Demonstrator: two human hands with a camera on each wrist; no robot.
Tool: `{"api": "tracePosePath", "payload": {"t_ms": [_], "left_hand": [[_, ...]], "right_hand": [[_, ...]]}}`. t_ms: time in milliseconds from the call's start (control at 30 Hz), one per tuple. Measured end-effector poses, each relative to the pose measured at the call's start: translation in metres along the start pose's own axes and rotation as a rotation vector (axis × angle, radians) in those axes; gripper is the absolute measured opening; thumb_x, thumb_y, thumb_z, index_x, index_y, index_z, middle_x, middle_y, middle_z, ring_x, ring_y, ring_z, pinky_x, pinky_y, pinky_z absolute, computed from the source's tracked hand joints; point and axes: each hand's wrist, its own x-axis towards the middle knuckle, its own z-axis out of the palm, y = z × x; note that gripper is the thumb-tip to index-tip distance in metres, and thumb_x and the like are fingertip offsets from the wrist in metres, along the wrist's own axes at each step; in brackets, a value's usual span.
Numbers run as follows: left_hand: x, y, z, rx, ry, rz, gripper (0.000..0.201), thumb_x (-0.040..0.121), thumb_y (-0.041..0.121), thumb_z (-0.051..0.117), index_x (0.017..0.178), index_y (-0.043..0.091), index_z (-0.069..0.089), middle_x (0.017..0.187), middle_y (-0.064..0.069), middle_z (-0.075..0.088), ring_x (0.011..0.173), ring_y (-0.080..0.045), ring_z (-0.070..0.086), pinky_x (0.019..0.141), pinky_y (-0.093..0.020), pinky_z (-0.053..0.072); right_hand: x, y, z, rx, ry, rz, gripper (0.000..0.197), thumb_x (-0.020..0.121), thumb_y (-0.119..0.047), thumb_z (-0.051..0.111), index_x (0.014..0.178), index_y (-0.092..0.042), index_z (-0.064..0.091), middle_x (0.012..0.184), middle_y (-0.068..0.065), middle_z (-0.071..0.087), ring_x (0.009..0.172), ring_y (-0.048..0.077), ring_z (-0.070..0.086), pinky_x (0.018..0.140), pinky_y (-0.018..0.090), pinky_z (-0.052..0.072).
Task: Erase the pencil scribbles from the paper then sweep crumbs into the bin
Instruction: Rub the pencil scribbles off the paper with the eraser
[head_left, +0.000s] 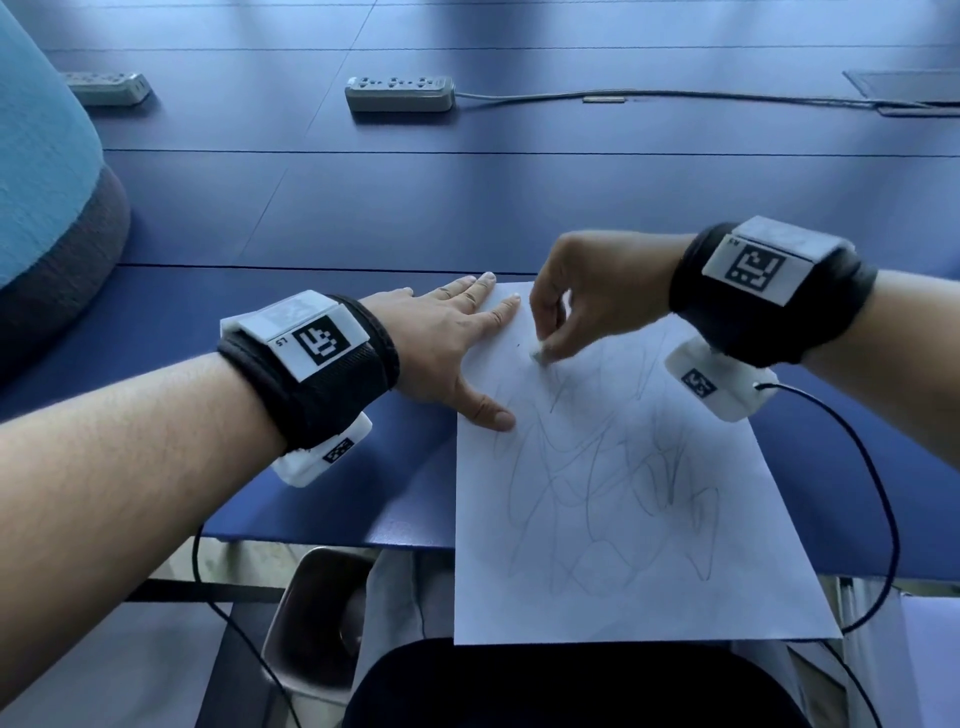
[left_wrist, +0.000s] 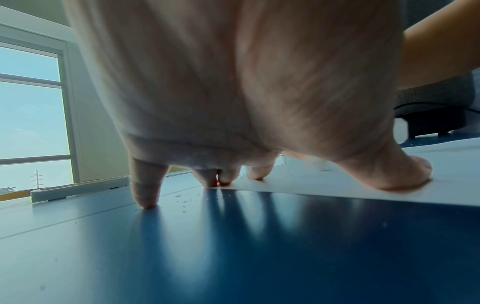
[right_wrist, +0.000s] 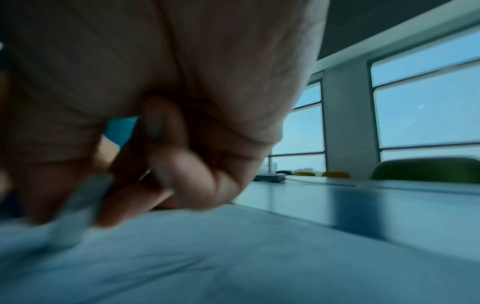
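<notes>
- Nearest the head camera, the paper hangs its near edge over the front edge of the blue table; its far corner lies under the two hands.
- Pencil scribbles cover most of the sheet; the strip by the far-left corner looks cleaner.
- A small white eraser touches the paper near that corner, pinched in the curled fingertips of the right hand; the right wrist view is blurred.
- Left hand lies flat with fingers spread, thumb and index finger on the sheet's left edge, the other fingers on the table.
- Tiny crumbs dot the table beside the left fingers.
- Below the table's front edge, left of the sheet, stands a bin.
- Beyond the hands, open tabletop runs to two power strips.
</notes>
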Motion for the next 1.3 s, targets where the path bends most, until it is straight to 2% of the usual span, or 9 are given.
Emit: {"api": "tracePosePath", "payload": {"t_ms": [233,367,500,633,800,933,1067,1200,1300], "left_hand": [[0.000,0.000,0.000,-0.007,-0.003,0.008,0.136,0.046,0.098,0.036,0.155,0.036,-0.016,0.162,0.008,-0.025,0.149,-0.007,-0.017,0.122,-0.049,0.008],[0.000,-0.001,0.001,-0.001,-0.001,0.009,0.135,0.047,0.098,0.037,0.155,0.036,-0.016,0.162,0.008,-0.025,0.149,-0.007,-0.018,0.122,-0.049,0.008],[0.001,-0.001,0.001,0.004,-0.002,0.010,0.135,0.046,0.098,0.036,0.155,0.037,-0.016,0.162,0.008,-0.025,0.149,-0.007,-0.017,0.122,-0.049,0.010],[0.001,0.000,0.000,0.005,-0.005,0.008,0.134,0.048,0.097,0.038,0.154,0.036,-0.017,0.162,0.008,-0.025,0.149,-0.007,-0.018,0.122,-0.049,0.008],[0.001,-0.001,0.000,0.000,-0.004,0.009,0.135,0.046,0.098,0.036,0.154,0.037,-0.017,0.162,0.008,-0.025,0.149,-0.007,-0.019,0.122,-0.049,0.009],[0.001,-0.001,0.001,0.003,-0.001,0.017,0.134,0.047,0.099,0.037,0.154,0.038,-0.017,0.162,0.007,-0.024,0.149,-0.007,-0.018,0.122,-0.049,0.009],[0.001,0.000,0.000,0.006,-0.002,0.006,0.133,0.050,0.098,0.039,0.154,0.036,-0.017,0.162,0.008,-0.024,0.149,-0.007,-0.018,0.122,-0.049,0.008],[0.000,0.000,0.000,0.008,-0.002,0.006,0.133,0.050,0.097,0.040,0.154,0.037,-0.018,0.162,0.008,-0.025,0.149,-0.007,-0.018,0.122,-0.048,0.008],[0.000,0.001,0.000,0.006,0.002,0.007,0.133,0.048,0.097,0.038,0.154,0.037,-0.018,0.162,0.008,-0.025,0.149,-0.006,-0.018,0.123,-0.048,0.007]], "right_hand": [[0.000,0.009,-0.009,0.017,0.034,0.050,0.020,0.076,-0.040,0.080,0.071,-0.022,0.074,0.075,0.000,0.072,0.056,0.006,0.053,0.061,0.025,0.047],[-0.005,0.002,-0.005,0.003,-0.146,0.012,0.020,0.075,-0.041,0.081,0.071,-0.022,0.075,0.071,-0.005,0.071,0.050,-0.001,0.050,0.062,0.023,0.047],[-0.002,0.009,-0.008,0.004,0.026,0.041,0.020,0.075,-0.041,0.080,0.071,-0.023,0.075,0.072,-0.004,0.072,0.055,0.004,0.054,0.061,0.025,0.049],[-0.007,0.002,-0.001,0.011,-0.139,-0.013,0.020,0.076,-0.039,0.080,0.071,-0.021,0.074,0.075,-0.003,0.072,0.051,0.000,0.050,0.062,0.023,0.049],[-0.001,0.001,-0.003,-0.019,0.059,0.026,0.017,0.076,-0.036,0.079,0.070,-0.022,0.073,0.074,-0.003,0.072,0.062,0.010,0.058,0.067,0.029,0.054],[-0.002,-0.012,0.005,-0.055,-0.057,-0.056,0.016,0.077,-0.036,0.078,0.071,-0.022,0.073,0.072,-0.006,0.070,0.057,0.006,0.054,0.058,0.019,0.046],[0.003,0.000,-0.003,-0.029,0.072,0.006,0.016,0.076,-0.037,0.078,0.072,-0.022,0.074,0.074,-0.006,0.072,0.061,0.008,0.059,0.068,0.027,0.055],[-0.006,0.002,0.000,0.001,-0.124,-0.022,0.019,0.076,-0.041,0.080,0.072,-0.023,0.075,0.070,-0.007,0.070,0.056,0.002,0.053,0.066,0.024,0.051],[-0.008,0.015,-0.007,0.001,-0.002,0.037,0.021,0.076,-0.044,0.079,0.073,-0.023,0.076,0.074,-0.005,0.073,0.056,0.003,0.054,0.066,0.028,0.052]]}}
